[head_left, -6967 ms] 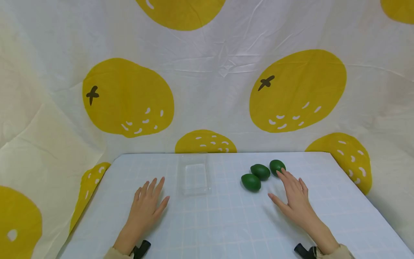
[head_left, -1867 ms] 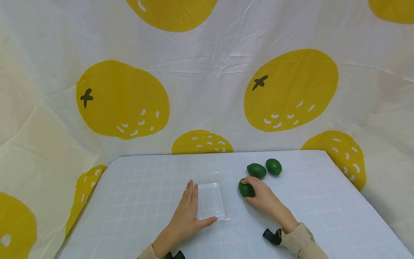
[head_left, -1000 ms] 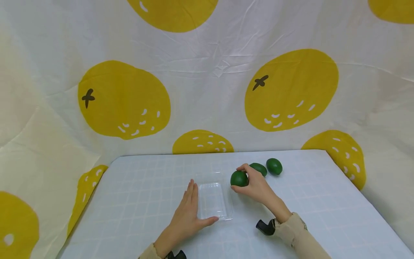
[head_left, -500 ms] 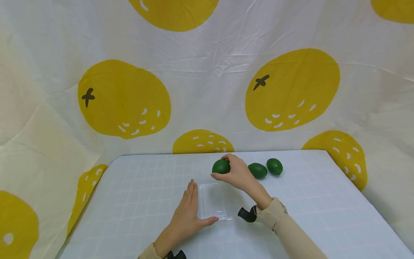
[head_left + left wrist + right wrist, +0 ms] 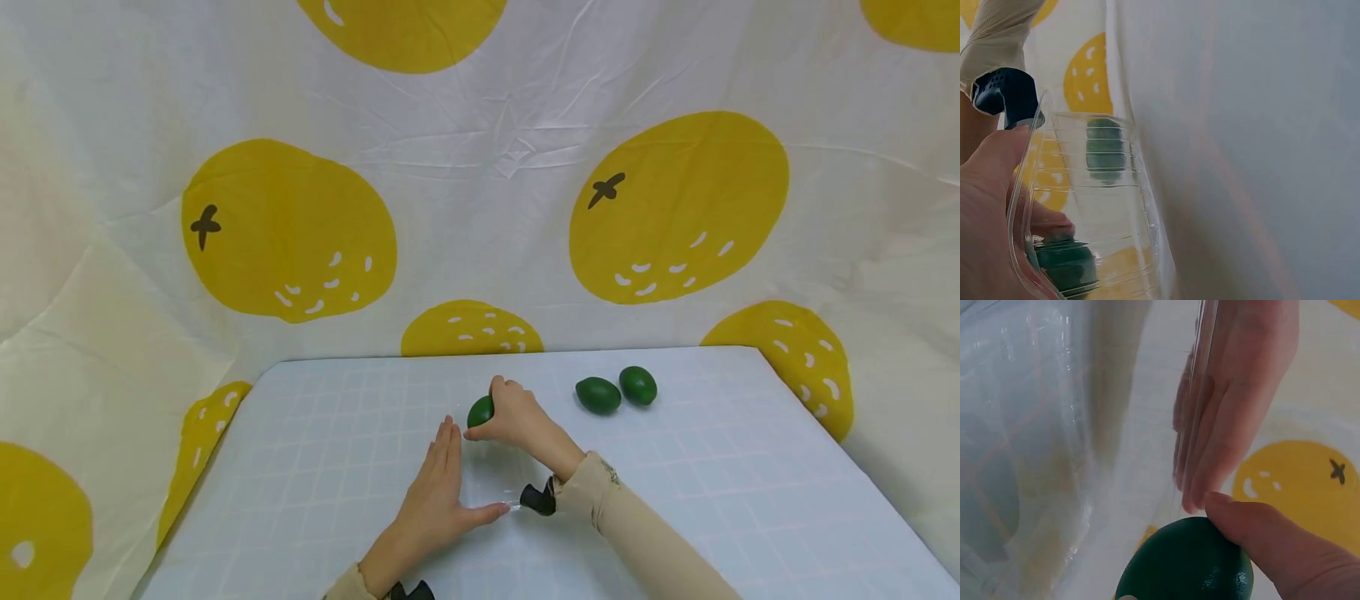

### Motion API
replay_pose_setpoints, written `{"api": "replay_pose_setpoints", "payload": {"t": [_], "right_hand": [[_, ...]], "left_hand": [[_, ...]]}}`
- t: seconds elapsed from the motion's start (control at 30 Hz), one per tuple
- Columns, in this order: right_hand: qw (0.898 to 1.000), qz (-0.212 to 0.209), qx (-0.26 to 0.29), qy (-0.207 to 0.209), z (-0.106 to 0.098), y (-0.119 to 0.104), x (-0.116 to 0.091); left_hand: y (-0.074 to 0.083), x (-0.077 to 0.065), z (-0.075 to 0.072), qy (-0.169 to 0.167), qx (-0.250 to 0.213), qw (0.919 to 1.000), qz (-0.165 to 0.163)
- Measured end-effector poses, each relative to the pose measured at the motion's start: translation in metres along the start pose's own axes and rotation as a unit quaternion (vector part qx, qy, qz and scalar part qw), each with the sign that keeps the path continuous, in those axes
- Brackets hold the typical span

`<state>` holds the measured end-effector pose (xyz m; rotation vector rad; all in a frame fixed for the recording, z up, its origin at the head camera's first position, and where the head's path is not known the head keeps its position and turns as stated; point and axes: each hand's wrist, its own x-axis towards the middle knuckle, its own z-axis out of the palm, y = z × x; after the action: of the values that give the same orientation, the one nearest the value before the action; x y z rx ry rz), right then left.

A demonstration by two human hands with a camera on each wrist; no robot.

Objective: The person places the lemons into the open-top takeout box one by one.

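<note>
A clear plastic container (image 5: 513, 505) stands on the table, mostly hidden by the hands in the head view; its ribbed wall (image 5: 1104, 206) shows in the left wrist view. My left hand (image 5: 431, 500) lies along its left side with straight fingers, the thumb at the near edge. Thumb and fingers of my right hand (image 5: 521, 421) grip a smooth dark green lime (image 5: 480, 411) over the far part of the container. In the right wrist view the lime (image 5: 1188, 562) is close to the left fingertips. Whether it touches the bottom cannot be told.
Two more green limes, one nearer (image 5: 597, 395) and one farther (image 5: 638, 386), lie close together at the back right. A pale checked cloth covers the table (image 5: 315, 450). Behind it hangs a white curtain (image 5: 480, 208) printed with yellow fruit.
My right hand has picked up the nearest lime, carried it left and now lowered it over the container. Earlier the container was drawn nearer and rightward; the left hand stays beside it.
</note>
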<state>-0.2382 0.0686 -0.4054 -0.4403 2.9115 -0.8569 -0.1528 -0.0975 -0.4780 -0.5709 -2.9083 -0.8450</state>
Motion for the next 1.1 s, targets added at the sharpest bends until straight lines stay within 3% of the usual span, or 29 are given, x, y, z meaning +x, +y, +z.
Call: {"api": "replay_pose_setpoints", "payload": {"t": [0.43, 0.73, 1.1], "right_hand": [[0.997, 0.019, -0.034, -0.061, 0.015, -0.011, 0.009], [0.995, 0.041, 0.013, -0.094, 0.017, -0.012, 0.009], [0.994, 0.046, 0.038, -0.091, 0.012, -0.014, 0.008]], "left_hand": [[-0.001, 0.0, -0.001, 0.015, -0.002, 0.9996, 0.023], [-0.001, 0.0, 0.001, 0.014, -0.005, 0.9997, 0.019], [0.002, -0.002, -0.001, 0.016, -0.002, 0.9998, 0.014]]}}
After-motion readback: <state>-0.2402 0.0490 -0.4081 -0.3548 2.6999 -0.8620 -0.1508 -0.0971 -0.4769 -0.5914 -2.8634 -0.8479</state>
